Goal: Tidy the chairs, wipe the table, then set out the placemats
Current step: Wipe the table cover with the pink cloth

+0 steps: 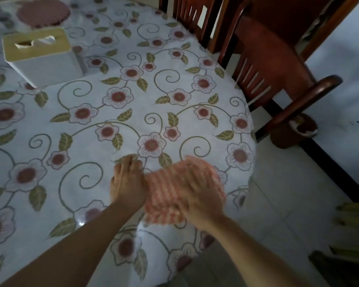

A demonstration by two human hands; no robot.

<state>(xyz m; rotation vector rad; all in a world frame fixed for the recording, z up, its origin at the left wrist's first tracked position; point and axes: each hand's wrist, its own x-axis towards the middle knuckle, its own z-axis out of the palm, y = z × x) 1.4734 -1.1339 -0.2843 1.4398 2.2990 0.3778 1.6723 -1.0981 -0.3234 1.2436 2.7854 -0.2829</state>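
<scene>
No brand, label or readable writing is seen on anything in view. A pink-and-white checked cloth (174, 189) is spread on the table (133, 100) near its near right edge, its weave blurred by motion. The right hand (197, 200) is laid on top of the cloth with fingers spread and fairly straight, pressing it down; the blur keeps the fingertips from being made out exactly. The left hand (128, 181) is placed flat on the tablecloth just beside the cloth's left edge, fingers together and extended, holding nothing. The table is covered by a pale tablecloth printed with pink flowers, green leaves and curling stems. A white tissue box (43, 56) with a tan lid is set at the far left, and a round dark-red placemat (43, 12) is seen beyond it. Two reddish wooden chairs (263, 65) are stood at the far right.
</scene>
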